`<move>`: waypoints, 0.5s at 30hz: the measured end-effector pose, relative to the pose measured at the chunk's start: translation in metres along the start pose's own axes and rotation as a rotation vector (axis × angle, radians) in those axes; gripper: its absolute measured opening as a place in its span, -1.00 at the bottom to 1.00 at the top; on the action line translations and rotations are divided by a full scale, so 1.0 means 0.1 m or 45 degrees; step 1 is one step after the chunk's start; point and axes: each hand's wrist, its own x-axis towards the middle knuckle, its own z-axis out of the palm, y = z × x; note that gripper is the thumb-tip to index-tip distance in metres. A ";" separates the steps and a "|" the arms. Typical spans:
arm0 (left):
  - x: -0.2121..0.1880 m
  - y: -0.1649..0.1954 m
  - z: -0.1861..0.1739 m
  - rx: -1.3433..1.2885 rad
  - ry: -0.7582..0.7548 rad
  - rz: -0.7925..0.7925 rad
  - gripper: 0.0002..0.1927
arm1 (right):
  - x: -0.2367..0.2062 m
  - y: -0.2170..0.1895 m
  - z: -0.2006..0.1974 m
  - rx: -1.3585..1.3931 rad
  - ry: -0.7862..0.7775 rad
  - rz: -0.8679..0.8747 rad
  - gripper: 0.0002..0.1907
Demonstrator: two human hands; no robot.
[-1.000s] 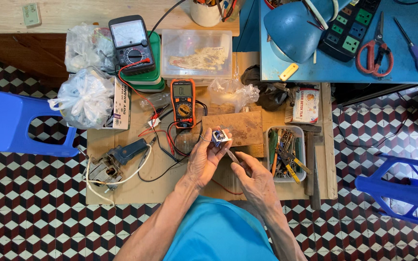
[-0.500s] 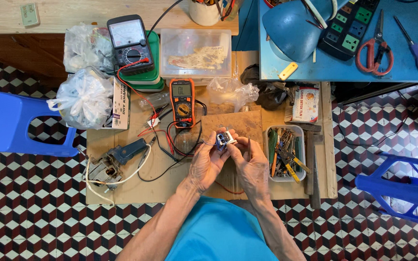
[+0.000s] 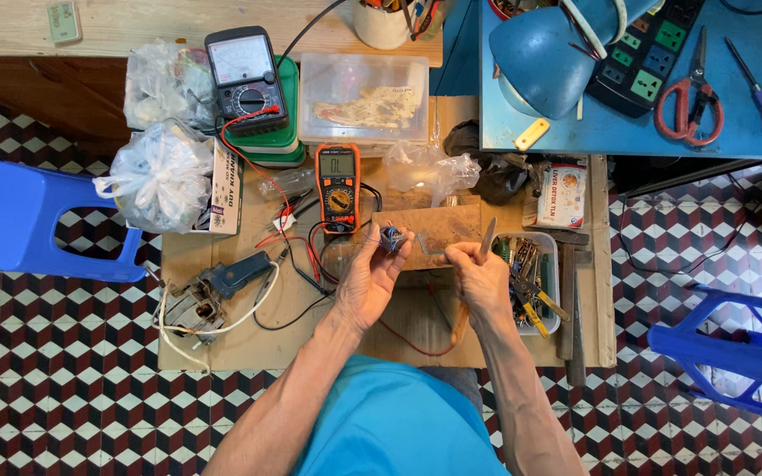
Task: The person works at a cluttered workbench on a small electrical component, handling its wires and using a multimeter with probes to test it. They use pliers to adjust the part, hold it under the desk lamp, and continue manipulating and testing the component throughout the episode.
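My left hand (image 3: 372, 278) holds a small blue and silver electrical part (image 3: 392, 237) up by its fingertips over a low wooden bench (image 3: 222, 339). To the right, my right hand (image 3: 480, 282) grips a tool with a wooden handle (image 3: 460, 326); its pale flat blade (image 3: 487, 238) points up and away from the part. A brown board (image 3: 434, 231) lies just behind both hands. An orange digital multimeter (image 3: 339, 187) with red and black leads sits behind my left hand.
A black analogue meter (image 3: 245, 79) on a green box, a clear plastic box (image 3: 363, 97), tied plastic bags (image 3: 160, 172), a wired blue part (image 3: 231, 278), a tray of small tools (image 3: 529, 282) and a hammer (image 3: 568, 291) crowd the bench. Blue stools (image 3: 28, 220) flank it.
My hands were together on the small part, tool tip at it. Now my right hand has drawn away to the right, blade pointing up, while my left hand still holds the part.
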 end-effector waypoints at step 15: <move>-0.09 -0.30 0.03 0.245 0.072 0.111 -0.67 | -0.36 -0.06 0.29 -0.185 -0.079 -0.365 -0.60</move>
